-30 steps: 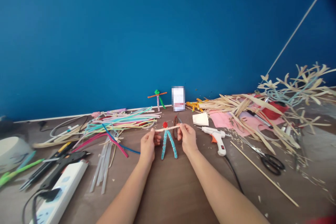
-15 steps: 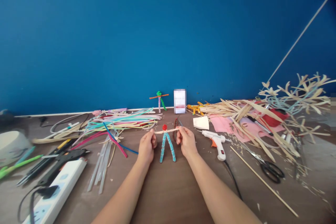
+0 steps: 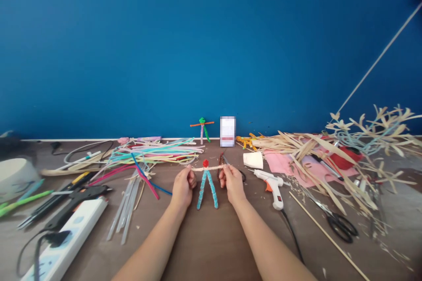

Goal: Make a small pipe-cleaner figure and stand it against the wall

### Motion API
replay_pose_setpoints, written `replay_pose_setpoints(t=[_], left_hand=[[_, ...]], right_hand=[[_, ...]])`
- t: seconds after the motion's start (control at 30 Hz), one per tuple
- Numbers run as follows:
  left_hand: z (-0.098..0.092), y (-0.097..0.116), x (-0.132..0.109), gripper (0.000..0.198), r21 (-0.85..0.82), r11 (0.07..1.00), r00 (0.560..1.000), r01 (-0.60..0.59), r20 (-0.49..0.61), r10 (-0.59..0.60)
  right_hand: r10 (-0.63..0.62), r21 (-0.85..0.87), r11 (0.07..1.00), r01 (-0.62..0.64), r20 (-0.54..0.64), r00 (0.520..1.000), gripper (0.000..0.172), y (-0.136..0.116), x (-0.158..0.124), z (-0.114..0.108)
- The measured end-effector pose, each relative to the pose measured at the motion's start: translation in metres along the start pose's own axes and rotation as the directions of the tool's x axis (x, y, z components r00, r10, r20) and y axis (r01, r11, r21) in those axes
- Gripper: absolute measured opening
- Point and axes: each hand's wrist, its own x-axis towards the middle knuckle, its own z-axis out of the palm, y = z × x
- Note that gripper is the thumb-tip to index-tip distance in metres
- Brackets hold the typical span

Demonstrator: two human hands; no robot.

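Between my hands is a pipe-cleaner figure (image 3: 212, 193) with a red head, pale outstretched arms and two spread blue legs. My left hand (image 3: 183, 185) pinches the end of its left-side arm. The tip of the other arm is pinched in my right hand (image 3: 232, 181). Upright against the wall behind stands a second pipe-cleaner figure (image 3: 202, 128), green-headed with orange arms. A brown twisted pipe cleaner (image 3: 220, 160) and dark-handled pliers or scissors lie partly hidden behind my right hand.
On the right are a white glue gun (image 3: 273, 186), a white cup (image 3: 253, 160), black-handled scissors (image 3: 341, 226) and a thin stick (image 3: 326, 232). Pipe cleaners (image 3: 158, 151), clear glue sticks (image 3: 127, 206), a black glue gun (image 3: 77, 202) and a power strip (image 3: 70, 237) lie left. A phone (image 3: 227, 131) stands at the back.
The view has tilted slightly upward, showing more above the blue wall. Both hands keep hold of the figure's arms, which look a little straighter; its legs have shifted slightly left.
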Motion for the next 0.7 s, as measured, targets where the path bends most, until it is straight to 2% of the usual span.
replay_pose_setpoints(t=[0.17,0.37,0.7], left_hand=[[0.0003,-0.0016,-0.0005,0.035,0.056,0.998,0.999,-0.034,-0.004,0.034],[0.0012,-0.0019,-0.0031,0.036,0.126,0.991,0.998,-0.036,0.060,0.028],[0.0025,-0.0019,-0.0023,0.034,0.101,0.995,0.998,-0.021,0.063,0.014]], right_hand=[[-0.043,-0.069,0.997,0.040,-0.041,0.998,0.028,-0.0024,-0.0022,0.0015],[-0.004,0.027,1.000,0.006,-0.056,0.998,0.027,-0.0010,0.0007,0.0001],[0.011,0.142,0.990,-0.005,-0.038,0.999,0.027,0.0026,0.0015,0.0005]])
